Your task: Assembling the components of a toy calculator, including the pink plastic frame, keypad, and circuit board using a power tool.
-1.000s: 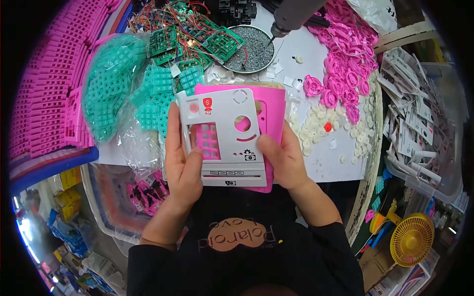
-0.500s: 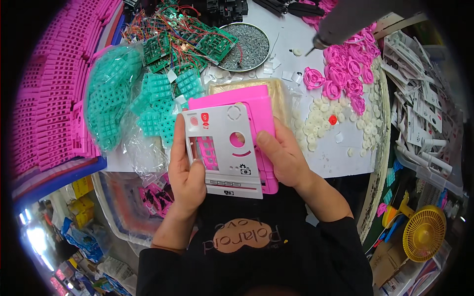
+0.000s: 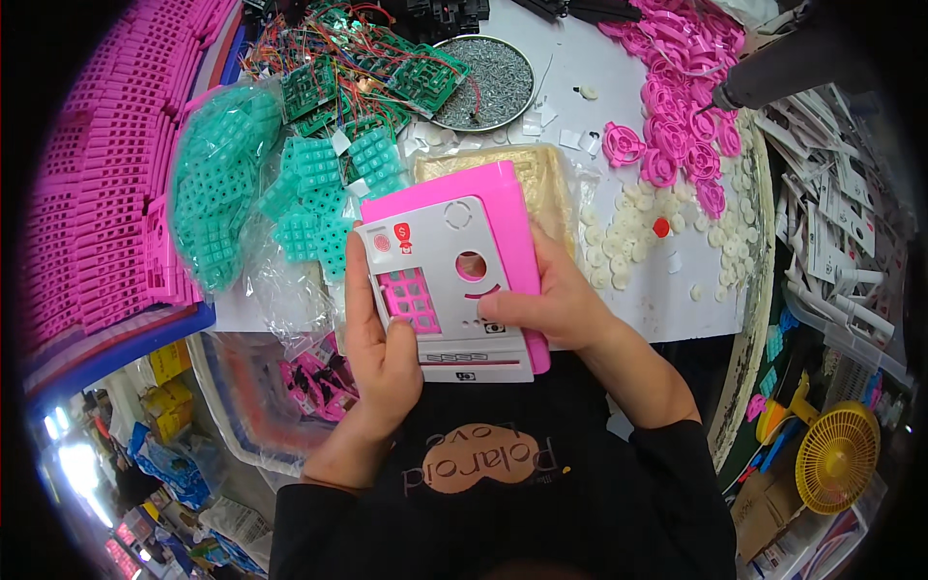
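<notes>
Close to my body I hold a white plastic faceplate (image 3: 440,261) laid over a pink plastic panel (image 3: 517,232). The faceplate has a rectangular window, a round hole and small printed symbols; pink keypad lattice shows through the window. My left hand (image 3: 382,353) grips the left edge, thumb on the front near the window. From the right, my right hand (image 3: 561,295) holds the pink panel's edge, its thumb pressing on the faceplate below the round hole. The fingers behind the panels are hidden. The pink panel sticks out past the faceplate at the top and right.
Beyond my hands lie teal rubber keypads (image 3: 314,198), green circuit boards (image 3: 425,82) with wires, a round tray of screws (image 3: 527,82) and a plastic-wrapped tan block (image 3: 551,188). Pink rings (image 3: 677,126) and white discs (image 3: 619,242) are rightward, under a hanging dark tool (image 3: 764,82). Pink panels (image 3: 106,174) are stacked left.
My right thumb has moved from the pink panel's edge onto the faceplate's front. The faceplate now sits more squarely over the pink panel. The hanging tool appears farther right.
</notes>
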Motion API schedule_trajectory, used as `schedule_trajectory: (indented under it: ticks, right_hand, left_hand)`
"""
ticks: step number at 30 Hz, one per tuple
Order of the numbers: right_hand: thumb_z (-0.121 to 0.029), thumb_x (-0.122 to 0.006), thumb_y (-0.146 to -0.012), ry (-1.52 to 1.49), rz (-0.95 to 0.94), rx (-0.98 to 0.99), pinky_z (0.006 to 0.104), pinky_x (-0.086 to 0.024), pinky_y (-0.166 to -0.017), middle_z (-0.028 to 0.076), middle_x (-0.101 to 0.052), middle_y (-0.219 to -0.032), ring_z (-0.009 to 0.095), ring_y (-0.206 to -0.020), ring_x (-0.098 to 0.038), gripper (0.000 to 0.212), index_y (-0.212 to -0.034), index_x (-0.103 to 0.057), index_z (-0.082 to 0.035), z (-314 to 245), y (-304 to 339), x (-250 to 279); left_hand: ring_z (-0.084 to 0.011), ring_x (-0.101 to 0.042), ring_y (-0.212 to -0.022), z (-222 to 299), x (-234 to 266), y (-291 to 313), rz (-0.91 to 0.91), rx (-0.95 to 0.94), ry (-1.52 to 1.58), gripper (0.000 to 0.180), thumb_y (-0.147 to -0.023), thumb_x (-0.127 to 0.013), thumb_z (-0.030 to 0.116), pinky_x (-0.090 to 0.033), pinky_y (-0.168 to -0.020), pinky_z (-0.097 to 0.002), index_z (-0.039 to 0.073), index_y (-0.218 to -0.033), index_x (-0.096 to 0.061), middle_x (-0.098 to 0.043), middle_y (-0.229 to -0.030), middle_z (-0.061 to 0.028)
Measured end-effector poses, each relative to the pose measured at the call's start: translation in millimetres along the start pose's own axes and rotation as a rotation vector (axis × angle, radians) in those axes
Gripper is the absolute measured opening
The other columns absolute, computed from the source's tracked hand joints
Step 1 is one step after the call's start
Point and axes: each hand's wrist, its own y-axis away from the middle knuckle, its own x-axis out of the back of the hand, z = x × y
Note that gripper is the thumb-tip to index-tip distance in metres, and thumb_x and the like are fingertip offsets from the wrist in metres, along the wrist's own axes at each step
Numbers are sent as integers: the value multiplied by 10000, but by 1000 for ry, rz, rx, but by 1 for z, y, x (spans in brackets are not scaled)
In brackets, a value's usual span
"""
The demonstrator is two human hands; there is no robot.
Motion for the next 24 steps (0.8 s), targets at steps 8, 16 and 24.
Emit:
schedule_trajectory:
  ticks: [8,16,24]
  right_hand:
    - [-111,-760,-884,-74,-24,-22,337,-498,-984,69,-628,-1249,141,-1134,-595,632,-1427,-456,-3,12,0,-5]
    - [-124,-749,-887,63,-63,65,329,-508,-952,77,-646,-1218,137,-1098,-609,605,-1404,-468,13,4,-1,-14]
    - [-106,-728,-902,-85,-25,1,326,-527,-931,74,-667,-1192,140,-1073,-631,540,-1380,-500,2,18,-7,-12]
  left_hand:
    - [-261,-390,-1455,-1,10,3,11,71,-1,833,-823,-308,-120,-310,-1187,-348,-50,-1625,-93,-292,-1628,-214]
    - [-272,-397,-1452,6,14,8,40,31,-85,841,-809,-301,-132,-308,-1192,-353,-52,-1623,-101,-301,-1628,-204]
    - [-258,-419,-1439,2,15,6,11,61,9,803,-846,-323,-117,-333,-1180,-352,-54,-1620,-116,-306,-1626,-205]
